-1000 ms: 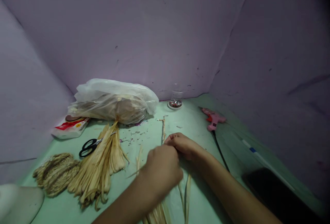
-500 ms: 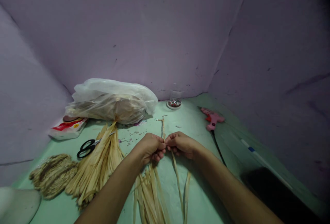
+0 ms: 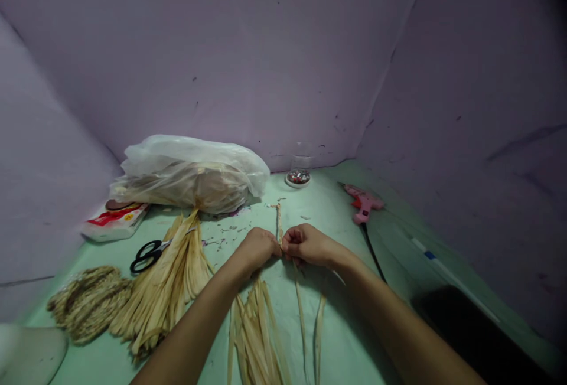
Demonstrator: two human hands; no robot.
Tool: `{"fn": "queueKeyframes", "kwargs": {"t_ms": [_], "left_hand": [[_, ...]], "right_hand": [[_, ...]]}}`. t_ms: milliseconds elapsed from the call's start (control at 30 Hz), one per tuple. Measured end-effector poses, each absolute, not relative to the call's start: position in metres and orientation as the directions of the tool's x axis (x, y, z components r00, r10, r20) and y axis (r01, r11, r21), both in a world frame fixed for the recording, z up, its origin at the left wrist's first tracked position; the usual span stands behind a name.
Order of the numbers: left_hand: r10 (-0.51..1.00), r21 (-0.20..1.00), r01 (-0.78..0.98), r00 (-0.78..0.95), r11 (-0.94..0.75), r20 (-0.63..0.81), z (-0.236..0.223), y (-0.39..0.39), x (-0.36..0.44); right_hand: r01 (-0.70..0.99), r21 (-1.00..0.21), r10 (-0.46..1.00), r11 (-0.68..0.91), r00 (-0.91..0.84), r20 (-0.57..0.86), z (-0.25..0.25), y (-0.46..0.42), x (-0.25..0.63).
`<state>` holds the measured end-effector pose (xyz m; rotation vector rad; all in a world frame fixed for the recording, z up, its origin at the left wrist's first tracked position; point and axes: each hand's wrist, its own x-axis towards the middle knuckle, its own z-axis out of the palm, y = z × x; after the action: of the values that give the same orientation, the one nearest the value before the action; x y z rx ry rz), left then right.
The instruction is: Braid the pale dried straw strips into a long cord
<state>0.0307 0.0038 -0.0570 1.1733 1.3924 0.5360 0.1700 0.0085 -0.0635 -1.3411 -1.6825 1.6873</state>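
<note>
A thin braid of pale dried-fibre strips [image 3: 279, 219] runs down the middle of the table, its top end bent to the left. At its lower end my left hand [image 3: 260, 247] is closed in a pinch, knuckles up. Close against it, my right hand [image 3: 308, 244] pinches the braid and strips from the other side, fingers curled. Loose fibre strips [image 3: 300, 314] trail below my right hand toward the table's front. A bunch of flat dried strips [image 3: 257, 338] lies under and in front of my left forearm. The fingertips partly hide the braid's working end.
Left of my arms lie a tied strip bundle [image 3: 166, 284], black-handled scissors [image 3: 147, 256], a coiled braid [image 3: 91, 302] and a plastic bag [image 3: 195, 172]. At the right are a pink glue gun [image 3: 364, 201] and a dark flat object [image 3: 469, 332]. A bead container [image 3: 299, 175] stands behind.
My left hand was raised and blurred across the strips; it came back to the left and now pinches the braid beside my right hand. The right hand stays nearly in place.
</note>
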Motion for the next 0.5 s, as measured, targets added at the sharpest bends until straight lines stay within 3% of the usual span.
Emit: {"fn": "queueKeyframes", "kwargs": {"t_ms": [133, 233, 500], "left_hand": [[0.852, 0.861, 0.345, 0.241, 0.373, -0.465, -0.056, 0.003, 0.030], [0.855, 0.863, 0.365, 0.250, 0.351, -0.454, -0.058, 0.003, 0.029], [0.896, 0.850, 0.451, 0.203, 0.273, -0.395, -0.064, 0.002, 0.031]], "right_hand": [[0.467, -0.884, 0.864, -0.023, -0.435, -0.253, -0.065, 0.009, 0.172], [0.611, -0.786, 0.899, 0.096, -0.392, -0.194, -0.064, 0.008, 0.173], [0.771, -0.588, 0.925, 0.243, -0.366, -0.097, -0.054, 0.002, 0.168]]}}
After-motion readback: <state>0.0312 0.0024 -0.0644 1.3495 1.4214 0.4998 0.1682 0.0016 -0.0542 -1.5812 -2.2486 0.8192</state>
